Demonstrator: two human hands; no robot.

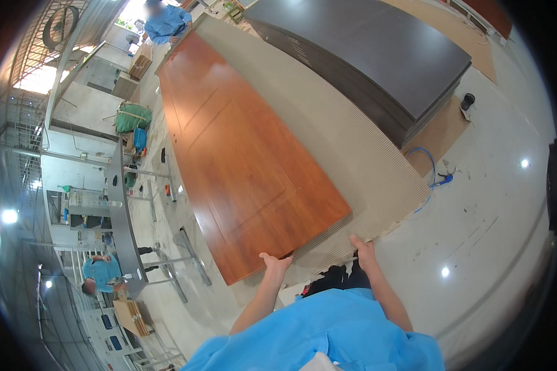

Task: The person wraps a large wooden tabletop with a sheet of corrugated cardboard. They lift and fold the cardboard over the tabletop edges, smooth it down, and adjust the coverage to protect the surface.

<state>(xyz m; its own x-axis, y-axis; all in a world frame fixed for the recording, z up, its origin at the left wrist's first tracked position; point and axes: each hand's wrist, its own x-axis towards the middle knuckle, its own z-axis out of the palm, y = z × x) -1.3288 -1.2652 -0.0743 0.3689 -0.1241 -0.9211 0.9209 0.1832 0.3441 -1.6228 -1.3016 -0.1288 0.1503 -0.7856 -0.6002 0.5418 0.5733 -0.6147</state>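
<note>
Forearms (259,304) reach forward, spread apart. The left hand (276,264) is at the near edge of the reddish-brown door (241,173), thumb out to the side; the right hand (366,255) is at the near edge of the corrugated cardboard (353,148). Neither grip can be read as closed or loose, since fingers are partly hidden. The door lies lengthwise over the cardboard's left part. Farther left sit a bulky green sack (133,117) and a blue container (140,139), contents indistinguishable. Stacked dark panels (365,49) border the cardboard's right side; pale floor (489,247) extends beyond the near right corner.
</note>
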